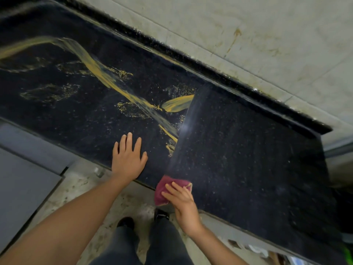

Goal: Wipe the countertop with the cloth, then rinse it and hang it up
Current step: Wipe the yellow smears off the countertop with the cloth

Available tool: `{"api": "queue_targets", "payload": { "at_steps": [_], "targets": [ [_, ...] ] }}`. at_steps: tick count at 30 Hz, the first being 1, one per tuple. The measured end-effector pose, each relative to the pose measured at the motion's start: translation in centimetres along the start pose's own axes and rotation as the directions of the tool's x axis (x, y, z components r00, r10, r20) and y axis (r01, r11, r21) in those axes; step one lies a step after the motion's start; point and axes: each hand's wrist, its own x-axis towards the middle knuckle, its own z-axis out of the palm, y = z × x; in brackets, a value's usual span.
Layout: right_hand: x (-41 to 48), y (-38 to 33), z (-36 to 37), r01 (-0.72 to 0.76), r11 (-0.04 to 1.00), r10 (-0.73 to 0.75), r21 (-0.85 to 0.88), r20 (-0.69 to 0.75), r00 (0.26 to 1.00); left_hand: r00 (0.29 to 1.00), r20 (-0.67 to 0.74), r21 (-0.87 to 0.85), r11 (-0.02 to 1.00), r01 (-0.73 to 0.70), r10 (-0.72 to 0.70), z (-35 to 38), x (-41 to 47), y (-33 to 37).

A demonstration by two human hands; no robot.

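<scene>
Wiping step | cloth point(162, 190) is pressed on table point(248, 150) edge by right hand point(181, 199), grip flat | yellow mess point(99, 73) is spread up-left, beyond flat, empty left hand point(128, 159).

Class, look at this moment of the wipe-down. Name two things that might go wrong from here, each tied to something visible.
1. The right hand presses the maroon cloth at the front edge of the countertop, so liquid from the yellow smears may get dragged over onto the floor or the shoes.
2. The left hand rests flat near those smears; it might slip or pick up stain.
</scene>
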Motion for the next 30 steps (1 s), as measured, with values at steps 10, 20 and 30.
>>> {"api": "queue_targets", "payload": {
  "at_steps": [10, 20, 30],
  "targets": [
    [0.5, -3.5, -3.4, -0.448, 0.739, 0.413, 0.503, 0.188, 0.891, 0.999, 0.032, -0.011, 1.0, -0.021, 0.021, -0.4, -0.2, -0.1],
    [10.2, 1.8, -11.7, -0.384, -0.021, 0.761, 0.923, 0.263, 0.593, 0.999, 0.034, 0.016, 1.0, -0.002, 0.001, -0.4, -0.1, 0.0],
    [22.0, 11.9, -15.7, -0.361, 0.324, 0.794, 0.874, -0.044, 0.606, 0.998, -0.002, 0.042, 0.997, 0.06, -0.06, 0.0, 0.2, 0.0]
  ]
}}
